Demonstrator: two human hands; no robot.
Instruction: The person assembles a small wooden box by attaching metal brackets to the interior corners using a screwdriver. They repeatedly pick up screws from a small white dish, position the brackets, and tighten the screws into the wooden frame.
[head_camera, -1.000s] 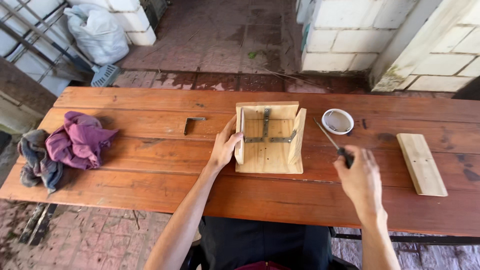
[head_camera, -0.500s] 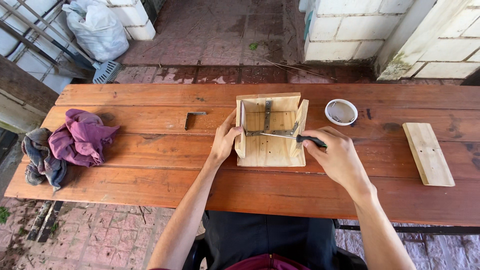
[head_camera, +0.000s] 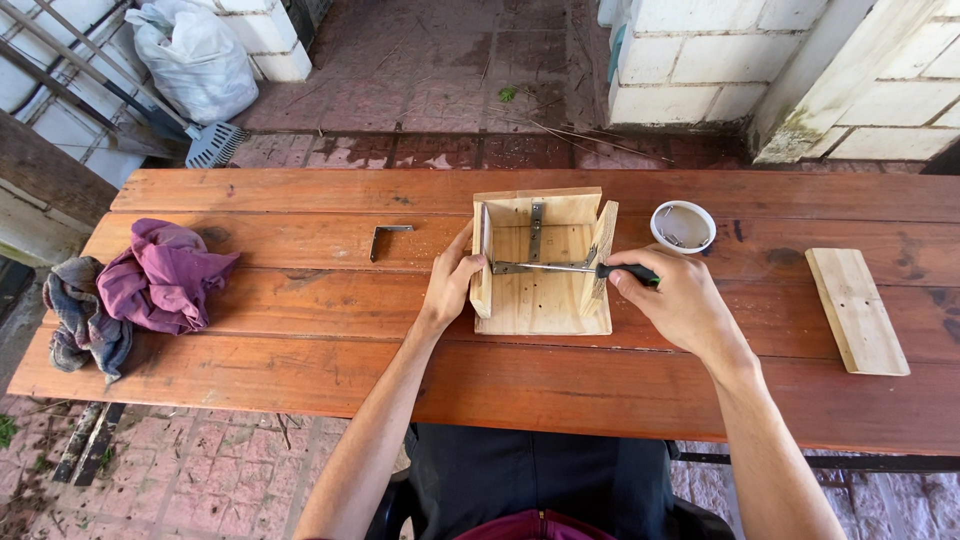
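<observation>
Hands first: your left hand (head_camera: 452, 283) grips the left wall of the open pale wooden box (head_camera: 541, 262) mid-counter, while your right hand (head_camera: 677, 300) clamps a black-handled screwdriver (head_camera: 578, 268) laid across it; a small white bowl (head_camera: 683, 226) sits just beyond.

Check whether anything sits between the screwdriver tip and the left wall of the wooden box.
Nothing visible does. The right hand holds the screwdriver level across the open wooden box, its shaft passing over the low right wall and running clear to the left wall, which the left hand steadies from outside.
</observation>
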